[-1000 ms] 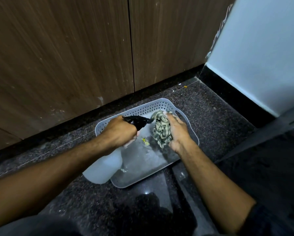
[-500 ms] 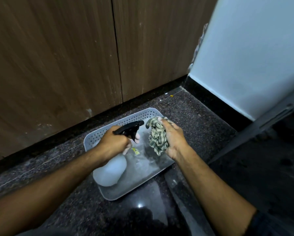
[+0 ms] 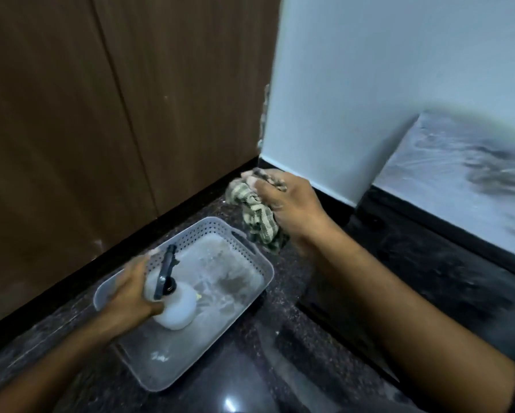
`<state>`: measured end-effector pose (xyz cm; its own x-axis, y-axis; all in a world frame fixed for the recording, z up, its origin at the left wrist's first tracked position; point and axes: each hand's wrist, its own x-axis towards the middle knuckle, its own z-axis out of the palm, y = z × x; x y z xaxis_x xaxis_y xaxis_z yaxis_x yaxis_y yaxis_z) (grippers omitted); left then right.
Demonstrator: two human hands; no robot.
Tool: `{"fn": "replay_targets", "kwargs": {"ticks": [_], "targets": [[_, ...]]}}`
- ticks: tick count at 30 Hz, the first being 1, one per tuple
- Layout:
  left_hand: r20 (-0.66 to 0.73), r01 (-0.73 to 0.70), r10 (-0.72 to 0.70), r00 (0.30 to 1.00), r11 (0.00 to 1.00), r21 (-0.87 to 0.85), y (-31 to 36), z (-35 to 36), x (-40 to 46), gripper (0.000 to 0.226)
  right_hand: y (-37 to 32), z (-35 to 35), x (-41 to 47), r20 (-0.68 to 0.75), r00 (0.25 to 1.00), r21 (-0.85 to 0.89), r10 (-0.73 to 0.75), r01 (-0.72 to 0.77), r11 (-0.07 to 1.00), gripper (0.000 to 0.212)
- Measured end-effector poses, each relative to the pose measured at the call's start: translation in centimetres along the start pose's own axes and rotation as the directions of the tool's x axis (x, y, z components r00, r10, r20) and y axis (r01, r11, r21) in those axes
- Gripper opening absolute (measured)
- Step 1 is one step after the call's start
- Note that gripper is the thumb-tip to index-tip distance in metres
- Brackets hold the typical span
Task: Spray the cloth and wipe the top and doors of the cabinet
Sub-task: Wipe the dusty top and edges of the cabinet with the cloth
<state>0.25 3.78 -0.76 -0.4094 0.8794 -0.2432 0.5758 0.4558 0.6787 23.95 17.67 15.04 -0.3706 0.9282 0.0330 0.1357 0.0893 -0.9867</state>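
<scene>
2 hands, crumpled checked cloth (image 3: pixel 257 213), perforated basket (image 3: pixel 220 231)

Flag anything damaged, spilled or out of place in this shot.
The wall edge beside the cabinet doors is ragged, as if chipped. The basket floor looks smeared or wet. Otherwise ordinary: left hand holds the spray bottle upright in the basket, right hand grips the cloth.
</scene>
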Motion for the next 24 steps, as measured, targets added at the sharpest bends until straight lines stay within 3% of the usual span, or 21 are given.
{"fn": "replay_targets", "kwargs": {"ticks": [2,4,6,8,10,12,15,19,24], "targets": [[-0.113,-0.052,0.069,0.991,0.989,0.141,1.2,-2.2,0.0,0.086,-3.2,-1.6,-0.9,0.016,0.989,-0.096,-0.147,0.148,0.984,0.020],[-0.213,-0.256,0.292,0.932,0.950,0.181,5.4,-3.8,-0.6,0.067,-6.1,-4.0,-1.9,0.041,0.959,-0.219,-0.279,0.281,0.934,0.018],[-0.191,-0.468,0.476,0.859,0.880,0.088,12.3,-4.1,-1.8,0.063,-8.5,-7.0,-2.8,0.062,0.928,-0.322,-0.368,0.368,0.872,0.017],[-0.079,-0.612,0.608,0.790,0.777,-0.145,19.4,-3.0,-2.7,0.052,-10.2,-10.4,-3.7,0.041,0.896,-0.380,-0.442,0.423,0.822,0.015],[-0.048,-0.632,0.654,0.755,0.706,-0.320,26.2,-1.4,-2.6,0.037,-11.4,-14.1,-3.8,0.000,0.860,-0.486,-0.511,0.446,0.751,0.016],[-0.084,-0.605,0.632,0.770,0.682,-0.411,31.6,0.1,-2.5,0.033,-11.7,-17.3,-3.8,-0.040,0.851,-0.607,-0.523,0.395,0.689,0.016],[-0.051,-0.563,0.610,0.791,0.692,-0.453,37.5,0.7,-2.4,0.029,-11.3,-21.5,-3.7,-0.124,0.895,-0.700,-0.428,0.227,0.677,0.016],[-0.004,-0.552,0.616,0.787,0.702,-0.450,39.2,1.9,-1.2,0.025,-10.6,-24.3,-2.2,-0.152,0.941,-0.715,-0.303,0.107,0.691,0.017],[0.038,-0.526,0.619,0.784,0.696,-0.488,41.1,2.9,3.1,0.025,-10.8,-25.8,1.2,-0.086,0.924,-0.815,-0.372,0.149,0.560,0.019]]}}
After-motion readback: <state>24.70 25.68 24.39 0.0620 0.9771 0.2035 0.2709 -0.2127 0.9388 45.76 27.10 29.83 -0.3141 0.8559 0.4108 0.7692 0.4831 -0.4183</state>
